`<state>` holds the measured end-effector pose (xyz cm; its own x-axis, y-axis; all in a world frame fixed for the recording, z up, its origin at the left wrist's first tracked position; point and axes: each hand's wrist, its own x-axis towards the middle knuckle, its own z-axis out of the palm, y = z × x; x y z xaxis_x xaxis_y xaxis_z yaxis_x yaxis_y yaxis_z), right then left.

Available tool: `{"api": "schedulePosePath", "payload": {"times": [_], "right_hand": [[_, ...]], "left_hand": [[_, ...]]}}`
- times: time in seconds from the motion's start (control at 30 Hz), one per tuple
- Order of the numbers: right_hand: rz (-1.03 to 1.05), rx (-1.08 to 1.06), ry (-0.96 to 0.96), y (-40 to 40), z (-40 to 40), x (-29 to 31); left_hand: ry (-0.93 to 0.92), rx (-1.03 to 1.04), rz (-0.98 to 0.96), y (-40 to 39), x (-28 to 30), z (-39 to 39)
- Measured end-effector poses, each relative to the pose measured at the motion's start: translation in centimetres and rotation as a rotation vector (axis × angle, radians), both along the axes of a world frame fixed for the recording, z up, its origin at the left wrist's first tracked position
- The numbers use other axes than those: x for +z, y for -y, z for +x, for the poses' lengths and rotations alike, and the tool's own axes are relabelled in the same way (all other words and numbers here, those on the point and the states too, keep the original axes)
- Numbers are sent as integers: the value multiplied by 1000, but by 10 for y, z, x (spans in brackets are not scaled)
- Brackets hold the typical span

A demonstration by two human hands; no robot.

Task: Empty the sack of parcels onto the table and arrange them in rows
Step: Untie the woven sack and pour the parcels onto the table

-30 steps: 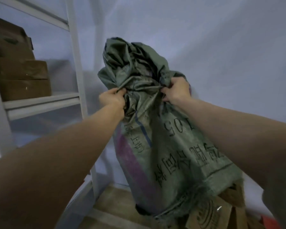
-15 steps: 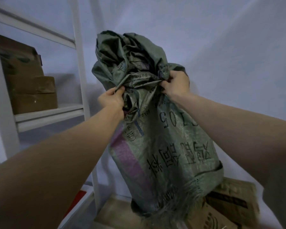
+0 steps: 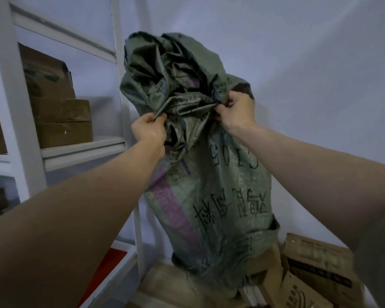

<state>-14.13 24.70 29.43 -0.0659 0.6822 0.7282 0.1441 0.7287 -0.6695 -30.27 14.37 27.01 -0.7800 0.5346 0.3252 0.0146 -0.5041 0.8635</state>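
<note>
Here the green woven sack (image 3: pixel 211 192) hangs upside down between the two hands, its black printing inverted and a purple stripe running down the side nearer the left hand. The left hand (image 3: pixel 149 130) has its fingers curled into a bunch of the crumpled fabric, and the right hand (image 3: pixel 237 112) pinches another fold of it slightly higher and just across from the left. Above both hands the cloth bulges in a loose, wrinkled mass; below them the body of the sack drops to a frayed mouth that meets the cardboard parcels (image 3: pixel 302 278) lying low down, under the right forearm. Beneath the sack's mouth, toward the left hand's side, a pale wooden tabletop (image 3: pixel 165 285) shows. Out beyond the left hand stands a white metal shelf (image 3: pixel 80 150) carrying brown cardboard boxes (image 3: pixel 60 112) stacked on one level. A plain pale wall (image 3: pixel 309 63) fills the space behind the sack and past the right hand.
</note>
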Motion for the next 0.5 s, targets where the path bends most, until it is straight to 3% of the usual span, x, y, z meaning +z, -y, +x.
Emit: {"api": "schedulePosePath", "payload": {"times": [0.17,0.5], "right_hand": [[-81,-63,189,8,-2,-43],[-95,-96,151,1,-13,-52]], "left_hand": [[72,-25,-185,-4,-46,-15],[96,-51,-172,-4,-51,-23]]}}
